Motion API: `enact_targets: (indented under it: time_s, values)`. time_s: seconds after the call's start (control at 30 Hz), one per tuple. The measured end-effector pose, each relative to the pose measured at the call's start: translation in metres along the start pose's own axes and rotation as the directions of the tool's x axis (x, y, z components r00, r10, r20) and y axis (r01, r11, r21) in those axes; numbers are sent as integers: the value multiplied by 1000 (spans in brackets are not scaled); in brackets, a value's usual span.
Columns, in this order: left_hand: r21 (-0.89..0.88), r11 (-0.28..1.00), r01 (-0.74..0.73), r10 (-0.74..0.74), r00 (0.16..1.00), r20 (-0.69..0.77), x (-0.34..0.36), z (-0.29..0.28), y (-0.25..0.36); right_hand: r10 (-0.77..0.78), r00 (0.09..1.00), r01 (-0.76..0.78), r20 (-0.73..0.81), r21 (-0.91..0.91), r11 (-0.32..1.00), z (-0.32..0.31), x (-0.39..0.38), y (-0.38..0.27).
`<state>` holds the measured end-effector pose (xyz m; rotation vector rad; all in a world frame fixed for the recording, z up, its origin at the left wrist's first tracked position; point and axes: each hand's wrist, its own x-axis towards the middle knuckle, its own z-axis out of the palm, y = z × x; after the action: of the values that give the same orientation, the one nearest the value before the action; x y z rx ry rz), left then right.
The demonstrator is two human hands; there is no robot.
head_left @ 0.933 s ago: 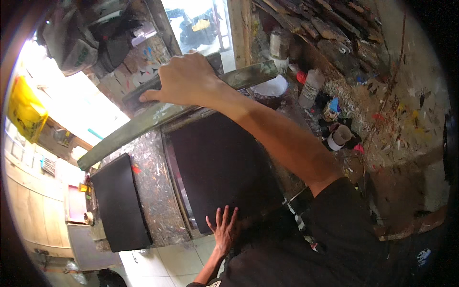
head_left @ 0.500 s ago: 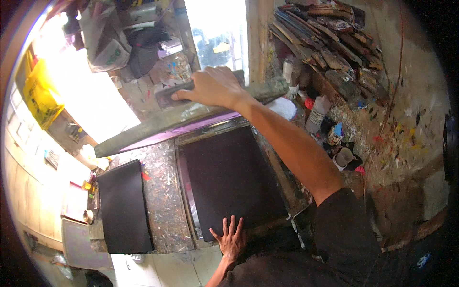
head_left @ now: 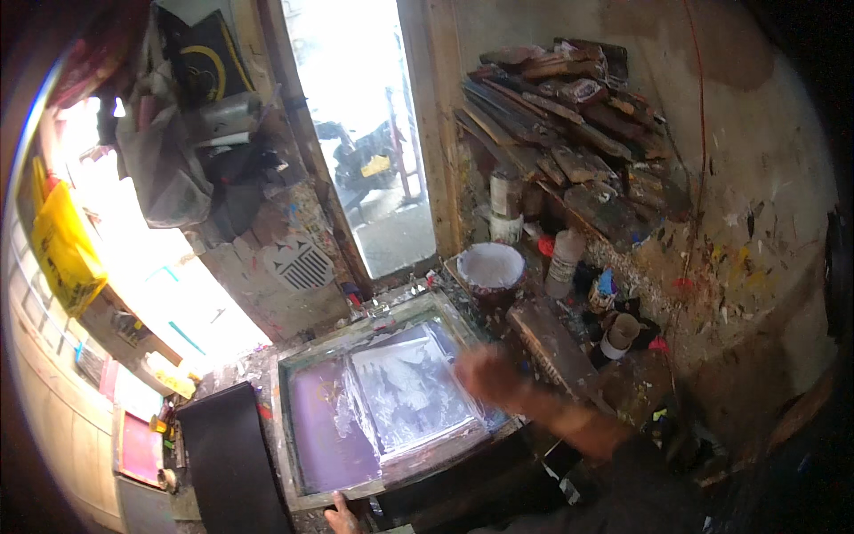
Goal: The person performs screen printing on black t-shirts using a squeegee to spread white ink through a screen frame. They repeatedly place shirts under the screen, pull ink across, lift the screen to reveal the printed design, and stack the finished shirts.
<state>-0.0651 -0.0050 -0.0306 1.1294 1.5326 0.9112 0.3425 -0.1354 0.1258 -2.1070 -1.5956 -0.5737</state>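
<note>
A screen printing frame [head_left: 294,427] lies nearly flat on the worktable, its mesh purple on the left and coated with pale ink around a picture area on the right. My left hand [head_left: 342,518] is at the frame's near edge, with a fingertip on the rim and finger and thumb apart; the rest is cut off by the lower edge. Over the right side of the frame is my right hand [head_left: 492,378], smeared by motion, so its fingers do not show. Black material [head_left: 480,489] shows below the frame's near edge.
A black sheet [head_left: 222,454] lies left of the frame. To the right are a flat wooden piece [head_left: 553,343], a bowl of white ink [head_left: 491,267] and a stained cup [head_left: 620,336]. Stacked wooden-handled tools [head_left: 578,116] lean at the wall. A bright doorway [head_left: 365,133] stands behind.
The frame has come down from a steep tilt onto the black sheet. My right hand has left its raised top and moved toward me. My left hand has gone from the sheet to the frame's near edge.
</note>
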Motion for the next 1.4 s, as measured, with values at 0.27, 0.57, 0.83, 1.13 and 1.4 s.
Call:
enact_targets:
  time_s: [0.27,0.57,0.83,1.13,1.4]
  values:
    - [421,898,130,-214,964,160,40,-11,-94,577,783,-527,234,-245,814,67,103,248]
    - [147,988,45,-66,987,143,35,-11,-126,91,931,-10,352,-225,974,55,123,273]
    - [383,905,184,-195,981,-11,-4,-5,-43,568,676,-718,469,247,650,81,100,288]
    - [313,939,142,-130,990,-58,22,-9,-75,662,362,-659,657,682,-317,158,58,356]
    - [363,926,102,-78,994,-81,-8,3,-21,809,450,-599,378,800,-40,93,62,316]
